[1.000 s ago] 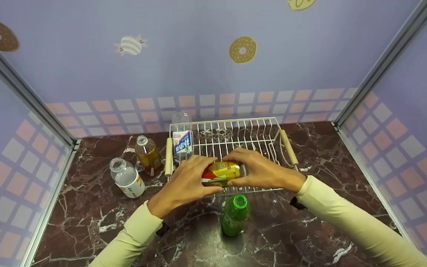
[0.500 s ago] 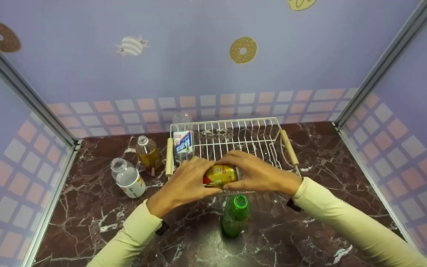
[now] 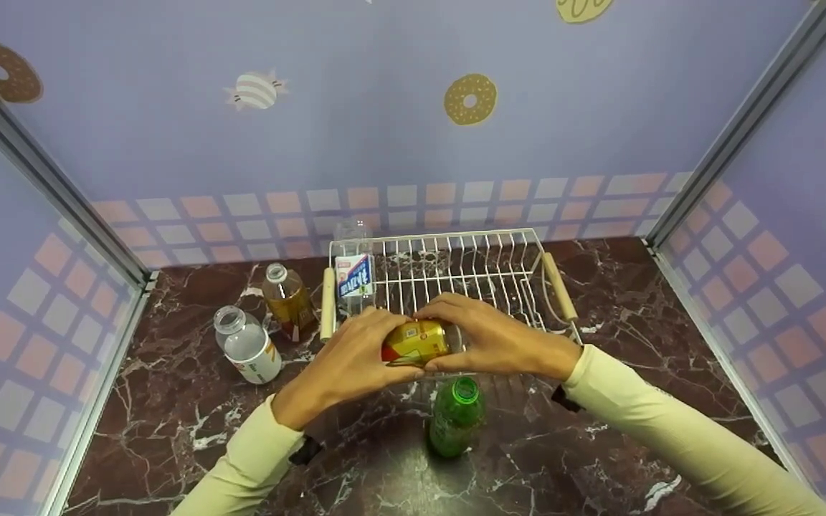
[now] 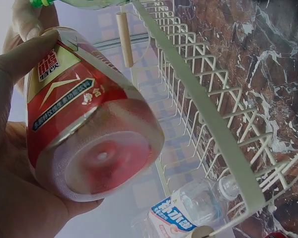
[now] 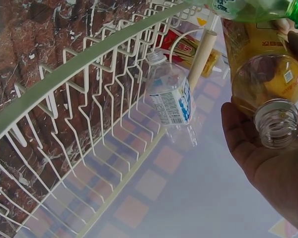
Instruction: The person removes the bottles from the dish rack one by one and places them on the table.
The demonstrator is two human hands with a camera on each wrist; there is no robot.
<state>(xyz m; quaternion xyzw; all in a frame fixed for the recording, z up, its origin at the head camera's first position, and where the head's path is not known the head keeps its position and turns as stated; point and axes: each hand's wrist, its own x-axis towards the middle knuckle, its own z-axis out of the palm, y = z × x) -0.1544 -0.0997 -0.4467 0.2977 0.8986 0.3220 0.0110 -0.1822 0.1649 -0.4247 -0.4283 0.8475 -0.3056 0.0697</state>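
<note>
A plastic drink bottle [image 3: 416,342] with a yellow and red label lies sideways between both hands, over the front of a white wire rack [image 3: 449,275]. My left hand [image 3: 352,352] grips it toward the base; the left wrist view shows the rounded bottom of the bottle [image 4: 97,153]. Around the other end curl the fingers and thumb of my right hand [image 3: 502,337]. In the right wrist view its uncapped neck [image 5: 277,124] points toward the camera. Just in front of the hands, a green bottle [image 3: 456,419] stands upright on the dark marbled counter.
Inside the rack's left end leans a clear bottle [image 3: 354,274] with a blue and white label. Left of the rack stand an amber-coloured bottle [image 3: 288,304] and a clear white-labelled bottle [image 3: 249,347]. Wooden handles [image 3: 560,287] flank the rack; patterned walls enclose the counter.
Both hands and the bottle have shifted slightly left. My right hand has drawn closer to the left, its fingertips now meeting the left hand's over the bottle. The other bottles stay put.
</note>
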